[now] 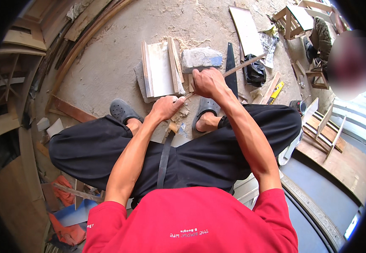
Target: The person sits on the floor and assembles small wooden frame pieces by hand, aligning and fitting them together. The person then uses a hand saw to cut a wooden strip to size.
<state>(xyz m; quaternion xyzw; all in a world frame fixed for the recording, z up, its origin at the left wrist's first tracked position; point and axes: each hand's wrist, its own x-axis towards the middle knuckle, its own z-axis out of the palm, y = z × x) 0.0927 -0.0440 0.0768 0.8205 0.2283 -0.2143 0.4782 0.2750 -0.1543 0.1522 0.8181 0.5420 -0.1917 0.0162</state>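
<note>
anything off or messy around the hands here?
Nothing damaged that shows. Both hands, left hand and right hand, grip a thin wooden strip lying slantwise by a grey stone block. Wood shavings litter the floor between the sandals; a handsaw lies loose just beyond.

I see a bare concrete floor dusted with sawdust and chips, lit by even daylight. Curved wooden strips and stacked boards bend along the left edge, with an orange cloth low on that side. At upper right stand small wooden frames; lower right, slatted frames lie on a plywood sheet beside a carved moulding.
</note>
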